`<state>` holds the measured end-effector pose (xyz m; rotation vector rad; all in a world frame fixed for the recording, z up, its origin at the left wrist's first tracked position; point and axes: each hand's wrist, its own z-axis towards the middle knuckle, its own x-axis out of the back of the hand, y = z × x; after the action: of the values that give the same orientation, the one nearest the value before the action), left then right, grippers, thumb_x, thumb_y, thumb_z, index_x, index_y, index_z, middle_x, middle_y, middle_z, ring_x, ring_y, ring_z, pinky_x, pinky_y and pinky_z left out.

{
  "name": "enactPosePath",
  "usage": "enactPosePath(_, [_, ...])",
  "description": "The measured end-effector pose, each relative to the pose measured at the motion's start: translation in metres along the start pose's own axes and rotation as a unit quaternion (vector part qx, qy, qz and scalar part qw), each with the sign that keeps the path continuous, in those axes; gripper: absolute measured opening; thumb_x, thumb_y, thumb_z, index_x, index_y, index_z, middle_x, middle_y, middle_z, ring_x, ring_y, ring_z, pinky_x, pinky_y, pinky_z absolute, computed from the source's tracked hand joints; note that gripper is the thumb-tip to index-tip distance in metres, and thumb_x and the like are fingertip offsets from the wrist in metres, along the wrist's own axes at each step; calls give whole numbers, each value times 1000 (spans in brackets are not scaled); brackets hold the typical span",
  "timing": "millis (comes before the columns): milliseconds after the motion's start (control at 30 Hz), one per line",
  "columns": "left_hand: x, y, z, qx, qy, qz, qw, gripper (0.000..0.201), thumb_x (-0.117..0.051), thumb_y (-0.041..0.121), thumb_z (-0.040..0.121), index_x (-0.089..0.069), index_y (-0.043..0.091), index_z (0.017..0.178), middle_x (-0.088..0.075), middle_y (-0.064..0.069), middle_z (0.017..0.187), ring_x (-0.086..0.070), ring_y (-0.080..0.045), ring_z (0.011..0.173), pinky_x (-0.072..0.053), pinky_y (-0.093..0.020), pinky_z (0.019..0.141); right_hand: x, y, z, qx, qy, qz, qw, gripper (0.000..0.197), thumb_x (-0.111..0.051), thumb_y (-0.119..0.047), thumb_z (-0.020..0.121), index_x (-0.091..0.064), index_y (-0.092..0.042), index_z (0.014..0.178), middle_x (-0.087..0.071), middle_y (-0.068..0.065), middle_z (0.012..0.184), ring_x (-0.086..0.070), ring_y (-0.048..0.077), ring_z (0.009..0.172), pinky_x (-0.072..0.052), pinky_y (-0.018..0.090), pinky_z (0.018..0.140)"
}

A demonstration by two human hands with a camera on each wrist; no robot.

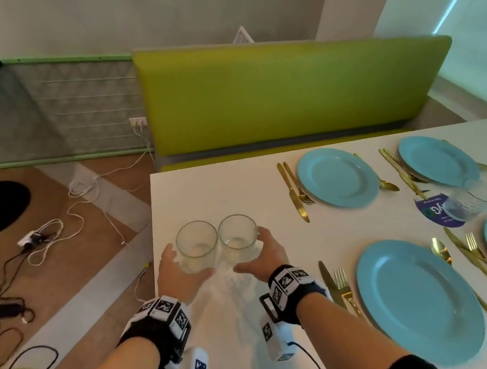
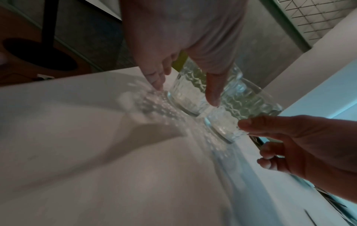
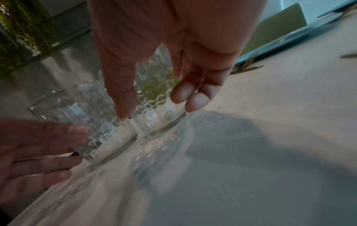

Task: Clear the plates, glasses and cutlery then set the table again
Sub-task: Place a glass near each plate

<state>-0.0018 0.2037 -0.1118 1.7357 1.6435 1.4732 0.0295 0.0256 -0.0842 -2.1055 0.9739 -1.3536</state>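
Observation:
Two clear patterned glasses stand side by side, touching, near the left end of the white table (image 1: 199, 191). My left hand (image 1: 182, 267) wraps the left glass (image 1: 197, 245), thumb in front and fingers round its far left side. My right hand (image 1: 253, 250) holds the right glass (image 1: 239, 237) the same way. In the left wrist view my left hand (image 2: 185, 93) grips its glass (image 2: 189, 85). In the right wrist view my right hand (image 3: 158, 108) clasps its glass (image 3: 154, 91). Whether the bases rest on the table I cannot tell.
Several blue plates lie to the right, the nearest (image 1: 417, 300) by my right forearm, another (image 1: 337, 176) behind it, each flanked by gold cutlery (image 1: 292, 192). Two more glasses (image 1: 475, 200) stand far right. A green bench (image 1: 285, 89) runs behind; cables (image 1: 54, 238) cover the floor left.

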Motion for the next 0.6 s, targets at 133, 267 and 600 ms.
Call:
enactPosePath(133, [-3,1,10,-34,-23,-20,999,114,-91,21,54,-24,18,147,-39,-8,148,-41,-27,134,-36,-44,111,-11,-2,10,3,21,28,999,96,-84,-25,64,-28,-23,142,-51,4,136,-48,22,127,-40,27,101])
enactPosePath(267, [-6,2,17,-56,-23,-21,998,111,-93,21,51,-31,16,143,-47,-7,143,-45,-26,132,-37,-41,111,-17,-3,16,9,41,34,999,95,-84,-26,63,-30,-24,141,-53,4,133,-50,21,124,-41,23,98])
enactPosePath(600, [-18,30,14,-89,-26,-11,996,87,-86,10,62,-42,16,137,-53,-6,137,-51,-23,124,-36,-23,94,28,-1,18,-2,52,34,998,76,-82,-28,63,-45,-22,128,-56,0,123,-54,18,115,-42,20,86])
